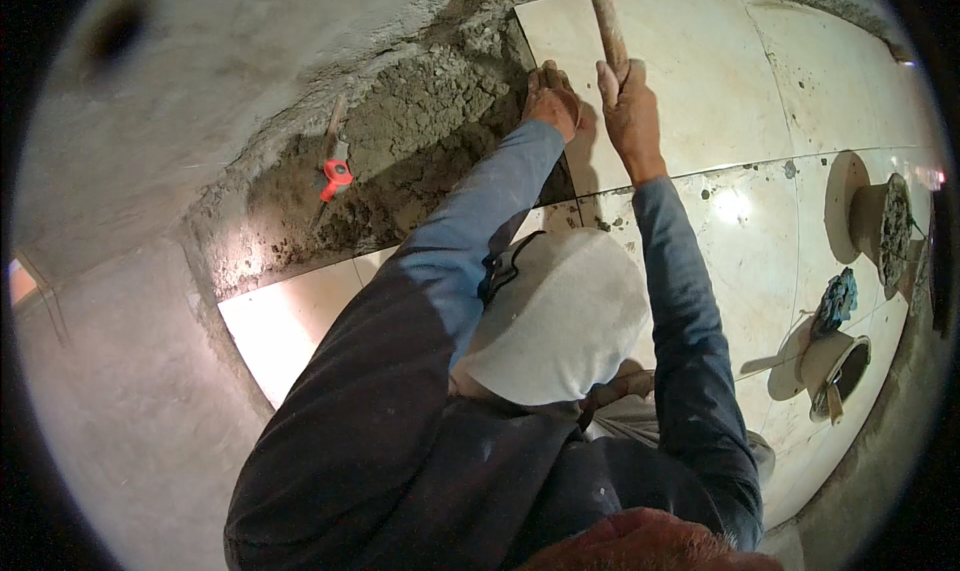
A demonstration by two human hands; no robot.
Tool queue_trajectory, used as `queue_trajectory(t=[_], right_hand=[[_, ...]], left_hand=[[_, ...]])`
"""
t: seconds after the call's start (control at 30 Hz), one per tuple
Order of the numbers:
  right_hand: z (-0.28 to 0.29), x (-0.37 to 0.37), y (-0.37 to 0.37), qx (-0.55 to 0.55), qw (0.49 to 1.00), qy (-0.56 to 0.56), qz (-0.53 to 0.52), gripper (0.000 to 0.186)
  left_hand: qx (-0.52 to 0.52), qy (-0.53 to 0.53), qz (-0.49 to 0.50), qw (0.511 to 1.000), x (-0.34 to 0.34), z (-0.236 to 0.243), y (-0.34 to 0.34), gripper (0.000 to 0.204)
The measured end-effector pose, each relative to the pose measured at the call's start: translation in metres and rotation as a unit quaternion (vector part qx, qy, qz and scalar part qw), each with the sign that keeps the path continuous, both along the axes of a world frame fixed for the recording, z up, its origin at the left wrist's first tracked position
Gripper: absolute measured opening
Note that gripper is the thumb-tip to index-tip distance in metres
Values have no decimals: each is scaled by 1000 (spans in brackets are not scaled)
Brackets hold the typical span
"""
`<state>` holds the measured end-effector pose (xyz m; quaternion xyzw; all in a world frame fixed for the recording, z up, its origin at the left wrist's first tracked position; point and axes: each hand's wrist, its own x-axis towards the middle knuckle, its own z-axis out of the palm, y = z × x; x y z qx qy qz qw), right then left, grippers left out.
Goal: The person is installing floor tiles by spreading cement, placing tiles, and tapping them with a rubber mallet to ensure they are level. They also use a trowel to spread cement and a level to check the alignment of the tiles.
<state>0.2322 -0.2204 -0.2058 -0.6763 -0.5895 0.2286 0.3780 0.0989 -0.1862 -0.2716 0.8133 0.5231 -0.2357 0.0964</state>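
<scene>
My right hand (633, 116) is closed round the wooden handle of a mallet (607, 19). Its pale head is partly cut off by the top edge of the picture. My left hand (552, 103) rests on the left edge of a large cream floor tile (690, 91), fingers stretched forward and holding nothing. Left of that edge lies a bed of rough grey mortar (430, 96), bare of tile. On the mortar, by the wall, is a small red plastic tool (337, 174) with a thin bar; its exact kind is unclear.
Laid tiles (745, 216) with mortar crumbs stretch to the right. A mortar-crusted bucket (880, 221) and another bucket (835, 361) with a handled tool stand there, a blue cloth-like bundle (838, 299) between them. A grey wall (250, 71) bounds the mortar.
</scene>
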Motion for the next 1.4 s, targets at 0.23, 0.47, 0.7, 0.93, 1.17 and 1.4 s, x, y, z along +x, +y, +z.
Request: queue_trajectory(t=[0.23, 0.47, 0.7, 0.93, 1.17, 1.4], right_hand=[[16, 6, 12, -37, 994, -78, 73, 40], [-30, 19, 13, -117, 985, -113, 53, 46], [-30, 23, -17, -55, 997, -39, -30, 40], [3, 62, -41, -97, 990, 101, -24, 45], [74, 137, -70, 5, 993, 57, -99, 35], [-46, 217, 21, -85, 985, -64, -139, 38]], left_hand=[[-25, 14, 24, 999, 1, 9, 1, 59], [-115, 11, 27, 993, 13, 17, 11, 59], [-138, -153, 110, 972, 3, -21, 22, 53], [-140, -85, 82, 983, 43, 10, 42, 78], [11, -122, -14, 992, 149, 33, 59, 121], [8, -161, -63, 985, 178, 31, 133, 127]])
